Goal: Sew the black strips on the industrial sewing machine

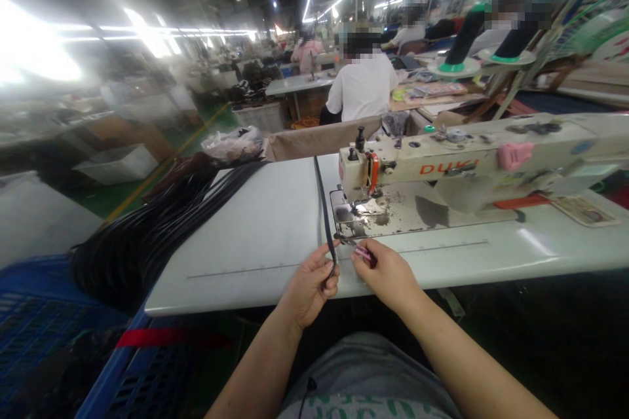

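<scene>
My left hand (314,281) is closed on a narrow black strap (324,209) near its front end; the rest runs back across the white table top, left of the sewing machine (422,163). In my right hand (386,272) is a pair of thread snips (362,253) with a pinkish-red handle, gripped between thumb and fingers. Their metal tip points left, close to the strap and the front corner of the needle plate. Exact contact between tip and strap is too small to tell. The hands are a short way apart at the table's front edge.
A thick bundle of black straps (162,229) drapes over the table's left side, above a blue plastic basket (113,373). Black thread cones (464,39) stand behind the machine. A person in a white shirt (361,88) sits ahead, beyond a brown-lined bin (314,141).
</scene>
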Motion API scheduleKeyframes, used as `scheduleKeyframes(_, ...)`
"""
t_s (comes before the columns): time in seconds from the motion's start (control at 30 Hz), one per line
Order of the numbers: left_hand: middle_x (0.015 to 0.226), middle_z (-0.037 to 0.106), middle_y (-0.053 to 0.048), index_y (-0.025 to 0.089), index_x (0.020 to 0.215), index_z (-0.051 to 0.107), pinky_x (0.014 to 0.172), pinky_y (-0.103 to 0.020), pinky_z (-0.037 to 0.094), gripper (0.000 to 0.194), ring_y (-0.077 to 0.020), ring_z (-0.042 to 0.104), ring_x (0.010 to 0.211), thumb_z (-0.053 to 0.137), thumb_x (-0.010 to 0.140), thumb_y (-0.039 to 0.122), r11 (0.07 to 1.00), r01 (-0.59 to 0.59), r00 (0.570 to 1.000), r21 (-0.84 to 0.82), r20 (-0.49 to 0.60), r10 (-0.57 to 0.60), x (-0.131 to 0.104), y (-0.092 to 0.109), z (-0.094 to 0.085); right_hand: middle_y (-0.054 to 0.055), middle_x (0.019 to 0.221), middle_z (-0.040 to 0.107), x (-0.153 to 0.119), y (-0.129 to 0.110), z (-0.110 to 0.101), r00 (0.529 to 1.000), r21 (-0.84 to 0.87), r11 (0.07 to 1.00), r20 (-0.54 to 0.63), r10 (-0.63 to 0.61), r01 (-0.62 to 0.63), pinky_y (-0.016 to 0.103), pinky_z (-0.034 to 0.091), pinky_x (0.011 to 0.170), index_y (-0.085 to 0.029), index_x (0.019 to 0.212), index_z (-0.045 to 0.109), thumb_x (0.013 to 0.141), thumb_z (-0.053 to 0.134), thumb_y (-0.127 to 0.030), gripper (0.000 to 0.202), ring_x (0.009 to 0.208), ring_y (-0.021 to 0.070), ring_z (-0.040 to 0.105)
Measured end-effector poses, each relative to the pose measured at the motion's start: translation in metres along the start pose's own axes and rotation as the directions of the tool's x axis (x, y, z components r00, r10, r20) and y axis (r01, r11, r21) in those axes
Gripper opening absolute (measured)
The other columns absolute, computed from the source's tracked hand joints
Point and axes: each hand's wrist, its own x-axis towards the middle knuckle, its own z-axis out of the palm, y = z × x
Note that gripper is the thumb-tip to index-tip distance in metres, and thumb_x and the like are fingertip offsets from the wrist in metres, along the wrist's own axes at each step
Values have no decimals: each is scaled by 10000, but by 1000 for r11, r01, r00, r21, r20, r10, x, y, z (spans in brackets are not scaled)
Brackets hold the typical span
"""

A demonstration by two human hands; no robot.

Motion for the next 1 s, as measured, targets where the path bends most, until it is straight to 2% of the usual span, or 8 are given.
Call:
scheduleKeyframes(0.1, 806, 591, -8, 190, 1380, 622, 548, -178, 315, 669, -52, 465, 595, 870, 770, 313, 997, -42, 998, 65, -53, 46, 1, 2, 0, 22, 787, 709, -2, -2, -8, 996, -173, 981, 8, -85, 85, 276, 347, 609, -240, 897, 654, 964, 554, -464, 254, 688, 188, 613)
scheduleKeyframes(0.23, 787, 583, 1, 186, 1392, 613, 552, -209, 336, 669, -74, 492, 600, 846, 787, 352, 986, -93, 993, 137, -65, 102, 1, 2, 2, 42, 785, 736, -8, -4, -7, 980, -366, 910, 19, -199, 192, 299, 330, 625, -231, 844, 669, 989, 579, -399, 239, 726, 199, 648)
scheduleKeyframes(0.47, 766, 574, 13, 180, 1392, 619, 549, -237, 365, 673, -91, 518, 578, 831, 788, 391, 967, -125, 990, 221, -39, 137, 1, -2, 7, 59, 752, 730, -11, -9, 1, 954, -484, 834, 2, -300, 264, 324, 328, 631, -218, 866, 699, 983, 622, -386, 219, 713, 215, 655)
scheduleKeyframes(0.63, 756, 569, 22, 185, 1399, 614, 567, -241, 390, 676, -88, 530, 572, 835, 795, 392, 969, -120, 992, 214, -21, 127, 2, -3, 7, 63, 750, 716, -12, -5, 5, 929, -491, 811, -14, -371, 316, 316, 333, 652, -214, 833, 677, 1020, 565, -370, 268, 716, 204, 639)
scheduleKeyframes(0.73, 769, 580, 18, 181, 1407, 602, 570, -246, 405, 717, -92, 540, 572, 849, 781, 426, 969, -115, 992, 217, -30, 124, 1, -2, 7, 63, 747, 702, -11, 2, 4, 935, -479, 833, -66, -348, 276, 306, 343, 657, -217, 844, 658, 1043, 521, -381, 292, 730, 204, 633)
scheduleKeyframes(0.83, 814, 603, 0, 187, 1406, 600, 574, -249, 425, 759, -112, 582, 606, 868, 750, 459, 963, -80, 994, 258, -56, 98, 2, -1, 6, 63, 781, 690, -7, 11, -3, 947, -437, 866, -86, -310, 244, 304, 386, 667, -215, 864, 637, 1007, 576, -375, 223, 753, 216, 626)
scheduleKeyframes(0.93, 846, 631, -24, 181, 1341, 643, 626, -258, 465, 725, -144, 636, 692, 888, 723, 469, 953, -66, 992, 296, -82, 94, 6, 0, 4, 55, 766, 659, -6, 17, -9, 934, -347, 884, -53, -352, 313, 306, 445, 684, -217, 796, 629, 998, 550, -277, 225, 748, 208, 612)
scheduleKeyframes(1.0, 838, 650, -38, 154, 1242, 688, 685, -275, 493, 670, -158, 650, 733, 912, 693, 465, 955, -73, 989, 288, -102, 106, 10, -1, 3, 68, 877, 689, -9, 18, -12, 891, -236, 870, -33, -452, 432, 296, 499, 747, -209, 900, 690, 993, 482, -160, 233, 831, 196, 639)
